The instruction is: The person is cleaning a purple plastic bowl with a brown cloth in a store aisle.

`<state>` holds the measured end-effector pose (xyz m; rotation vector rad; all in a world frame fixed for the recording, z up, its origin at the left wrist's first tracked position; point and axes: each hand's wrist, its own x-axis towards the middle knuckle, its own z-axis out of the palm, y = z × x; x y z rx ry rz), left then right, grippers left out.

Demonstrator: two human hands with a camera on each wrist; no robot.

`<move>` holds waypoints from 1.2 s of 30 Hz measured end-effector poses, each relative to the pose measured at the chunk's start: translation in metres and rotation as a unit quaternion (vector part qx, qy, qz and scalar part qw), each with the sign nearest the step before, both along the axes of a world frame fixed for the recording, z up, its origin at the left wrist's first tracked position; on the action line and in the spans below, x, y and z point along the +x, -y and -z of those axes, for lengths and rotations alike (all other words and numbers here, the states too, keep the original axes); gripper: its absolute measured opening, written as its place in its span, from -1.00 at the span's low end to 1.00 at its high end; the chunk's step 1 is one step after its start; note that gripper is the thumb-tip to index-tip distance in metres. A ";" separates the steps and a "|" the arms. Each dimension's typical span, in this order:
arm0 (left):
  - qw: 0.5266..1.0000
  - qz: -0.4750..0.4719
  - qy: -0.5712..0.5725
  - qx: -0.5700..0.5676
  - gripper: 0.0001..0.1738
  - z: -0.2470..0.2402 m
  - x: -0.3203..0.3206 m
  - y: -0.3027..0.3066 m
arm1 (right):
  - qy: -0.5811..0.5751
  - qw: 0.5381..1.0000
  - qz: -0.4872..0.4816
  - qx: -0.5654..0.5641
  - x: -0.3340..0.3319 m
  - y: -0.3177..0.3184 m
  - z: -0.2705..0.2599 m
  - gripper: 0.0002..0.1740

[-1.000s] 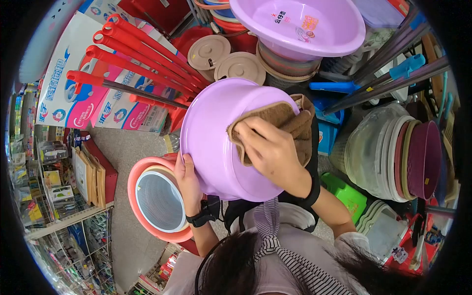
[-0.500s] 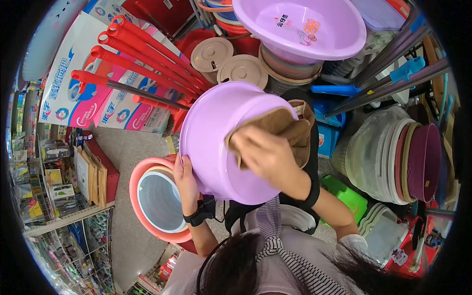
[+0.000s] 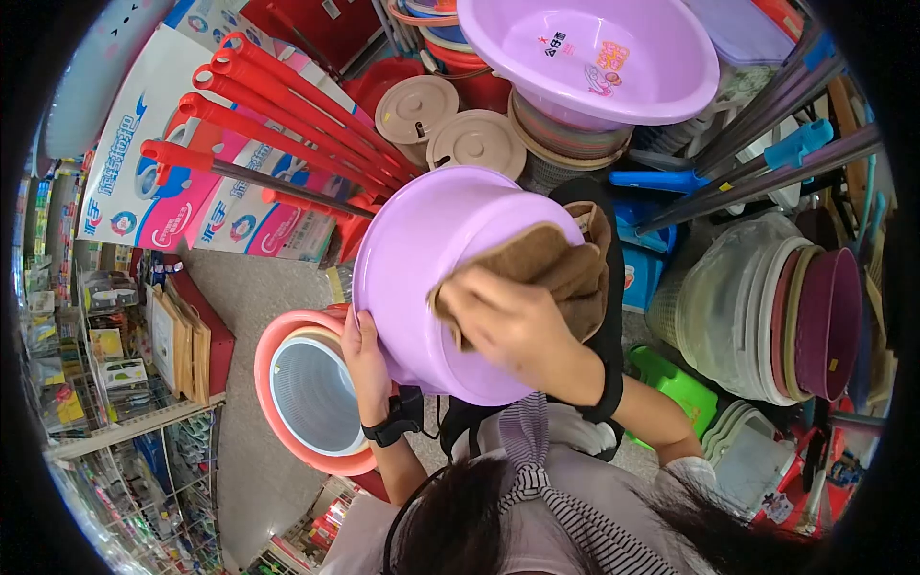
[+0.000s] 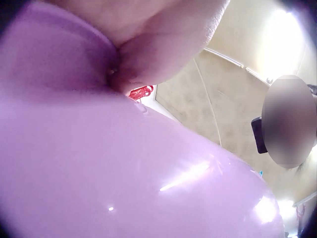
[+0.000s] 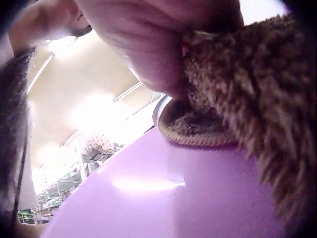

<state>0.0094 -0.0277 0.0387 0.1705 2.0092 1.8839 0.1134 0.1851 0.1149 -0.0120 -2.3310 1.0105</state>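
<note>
A light purple plastic bucket is tilted on its side in front of the person's body. At its lower left my left hand grips the rim, thumb on the outer face; the other fingers are hidden behind it. My right hand, slightly blurred, holds a brown towel against the bucket's outer wall. Loose folds of the towel hang over toward the right. The right wrist view shows the towel's fluffy pile and stitched edge lying on the glossy purple wall.
A pink basin with a pale blue basket stands on the floor at left. Red-handled poles lean beside printed cartons. Behind are lidded beige pails and a large purple basin. Stacked baskets and a green plastic item are at right.
My right hand and the towel have slid a little left and down across the bucket's wall. My left hand keeps its grip on the rim.
</note>
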 end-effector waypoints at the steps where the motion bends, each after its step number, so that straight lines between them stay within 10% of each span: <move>1: 1.000 -0.011 0.000 0.004 -0.50 -0.001 0.003 -0.002 | -0.014 1.000 -0.012 0.004 0.003 0.006 0.001 -0.64; 36: 0.966 -0.060 0.116 0.225 -0.35 0.074 0.069 0.034 | 0.009 0.991 0.121 -0.065 -0.014 -0.015 0.004 -0.76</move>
